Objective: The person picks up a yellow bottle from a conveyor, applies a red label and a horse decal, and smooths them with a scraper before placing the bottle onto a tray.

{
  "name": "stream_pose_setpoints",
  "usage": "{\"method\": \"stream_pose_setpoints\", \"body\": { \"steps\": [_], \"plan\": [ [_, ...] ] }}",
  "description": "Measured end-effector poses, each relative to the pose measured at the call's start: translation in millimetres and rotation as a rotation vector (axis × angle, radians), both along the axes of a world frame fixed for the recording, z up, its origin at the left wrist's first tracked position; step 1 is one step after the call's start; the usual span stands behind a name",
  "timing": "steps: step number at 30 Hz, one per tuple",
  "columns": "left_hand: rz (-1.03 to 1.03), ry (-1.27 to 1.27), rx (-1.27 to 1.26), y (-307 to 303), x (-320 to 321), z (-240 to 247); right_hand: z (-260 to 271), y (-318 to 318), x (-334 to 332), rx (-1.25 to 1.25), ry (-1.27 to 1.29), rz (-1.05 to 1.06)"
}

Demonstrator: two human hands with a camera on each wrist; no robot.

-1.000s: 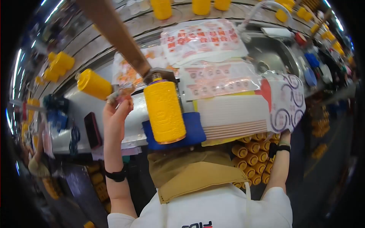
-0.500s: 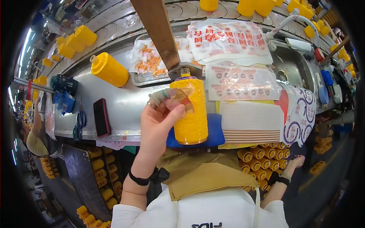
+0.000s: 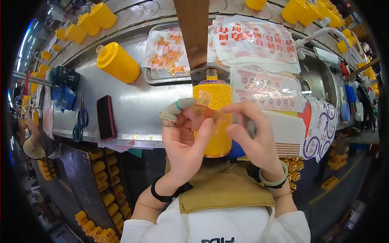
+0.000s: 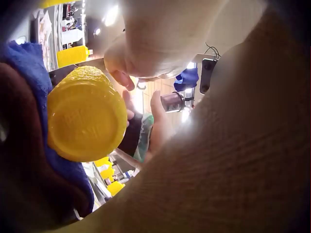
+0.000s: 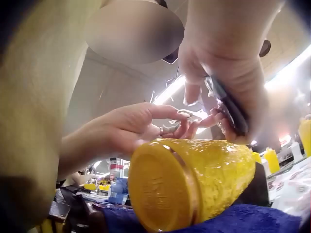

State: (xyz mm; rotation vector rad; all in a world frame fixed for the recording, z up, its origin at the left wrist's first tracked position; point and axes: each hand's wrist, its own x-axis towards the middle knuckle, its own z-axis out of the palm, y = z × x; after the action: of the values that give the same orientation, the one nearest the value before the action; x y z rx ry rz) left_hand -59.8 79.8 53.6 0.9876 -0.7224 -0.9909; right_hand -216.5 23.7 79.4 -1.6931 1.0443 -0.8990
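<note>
A yellow textured bottle (image 3: 216, 143) with a bare glass neck lies on a blue cloth (image 3: 237, 150) in front of the person, neck pointing away. Over it, my left hand (image 3: 180, 148) pinches a limp, see-through decal (image 3: 202, 111) with an orange-gold figure. Cloth finger covers (image 3: 175, 110) sit on that hand. My right hand (image 3: 259, 135) is at the decal's right side, fingertips close to its edge. In the right wrist view a dark flat piece (image 5: 228, 104) is tucked in the right hand's curled fingers.
A second yellow bottle (image 3: 117, 62) lies at left, near a tray (image 3: 162, 77) of horse-like decals. A wooden beam (image 3: 192, 30) comes down to the bottle's neck end. Printed sheets (image 3: 257, 44) lie right of it, before a sink (image 3: 320, 73). Phone (image 3: 105, 117) and scissors (image 3: 81, 117) lie left.
The left hand has brought the decal from the left to over the bottle. The right hand has come up from low at the right to the decal's edge.
</note>
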Motion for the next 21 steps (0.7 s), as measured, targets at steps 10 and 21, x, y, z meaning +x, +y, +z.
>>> {"method": "stream_pose_setpoints", "body": {
  "steps": [10,21],
  "plan": [
    [-0.091,-0.469,0.054,-2.6,32.6,-25.8,-1.6,-20.1,0.3,-0.008,0.245,0.037],
    [-0.371,0.115,0.183,-17.8,32.4,-31.3,-29.1,-23.0,-3.3,0.49,-0.097,-0.047]
  ]
}}
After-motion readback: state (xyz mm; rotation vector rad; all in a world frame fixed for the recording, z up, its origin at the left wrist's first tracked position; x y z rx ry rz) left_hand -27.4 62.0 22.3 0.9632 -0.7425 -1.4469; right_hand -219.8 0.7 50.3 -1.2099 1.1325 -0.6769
